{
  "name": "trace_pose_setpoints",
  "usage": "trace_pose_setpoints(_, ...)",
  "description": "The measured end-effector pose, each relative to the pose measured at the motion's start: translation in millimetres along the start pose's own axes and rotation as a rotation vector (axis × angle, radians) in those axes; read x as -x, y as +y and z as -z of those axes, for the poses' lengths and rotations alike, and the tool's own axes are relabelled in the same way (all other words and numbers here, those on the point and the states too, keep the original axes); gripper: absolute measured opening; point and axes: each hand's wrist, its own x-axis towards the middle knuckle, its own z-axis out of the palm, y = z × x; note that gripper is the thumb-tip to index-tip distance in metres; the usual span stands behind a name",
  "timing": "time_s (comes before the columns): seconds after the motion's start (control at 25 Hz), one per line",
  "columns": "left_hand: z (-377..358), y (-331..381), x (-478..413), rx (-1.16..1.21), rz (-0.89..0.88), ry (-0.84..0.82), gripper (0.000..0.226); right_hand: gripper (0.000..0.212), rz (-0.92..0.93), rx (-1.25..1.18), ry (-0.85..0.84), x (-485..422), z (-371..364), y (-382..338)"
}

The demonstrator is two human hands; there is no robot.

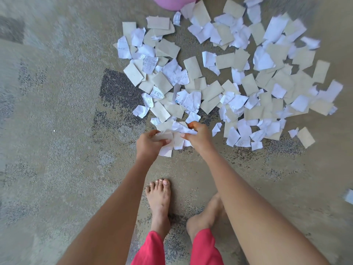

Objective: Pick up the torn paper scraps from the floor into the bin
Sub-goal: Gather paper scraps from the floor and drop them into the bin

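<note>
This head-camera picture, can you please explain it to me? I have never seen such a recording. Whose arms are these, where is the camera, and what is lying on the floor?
There is no machine here. The one camera sits on a person's head and looks down, so you see that person's own bare arms and feet from above. The left hand and the right hand meet near the floor, and both close on a small bundle of paper scraps, white and beige, at the near edge of the pile. Beyond the hands, many more torn scraps lie spread over the concrete floor, some white with print, some plain beige. At the top edge a pink rounded object shows partly; it may be the bin, but too little shows to be sure. One stray scrap lies at the far right.
</note>
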Motion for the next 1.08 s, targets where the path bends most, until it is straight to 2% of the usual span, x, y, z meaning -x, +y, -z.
trace_pose_setpoints(0.28,37,86,50,0.094,-0.083,-0.028,0.051,0.021,0.1,-0.047,0.078,34,83,-67)
trace_pose_setpoints(0.48,75,162,96,0.142,-0.18,0.007,0.023,0.02,0.144,-0.092,0.168,59,150,-129)
trace_pose_setpoints(0.52,82,178,104,0.147,-0.201,0.023,0.022,0.019,0.164,-0.099,0.184,65,165,-145)
trace_pose_setpoints(0.64,102,225,122,0.189,-0.247,0.041,0.041,0.026,0.2,-0.11,0.245,78,201,-190)
trace_pose_setpoints(0.72,117,256,132,0.221,-0.288,0.057,0.029,0.025,0.233,-0.11,0.277,83,218,-219)
trace_pose_setpoints(0.8,129,282,132,0.219,-0.348,0.072,0.02,0.017,0.268,-0.096,0.329,81,228,-245)
trace_pose_setpoints(0.92,149,317,111,0.18,-0.418,0.126,0.026,0.019,0.257,-0.075,0.424,67,229,-282)
trace_pose_setpoints(1.08,178,364,78,0.15,-0.444,0.173,0.02,0.013,0.239,-0.146,0.521,39,209,-327)
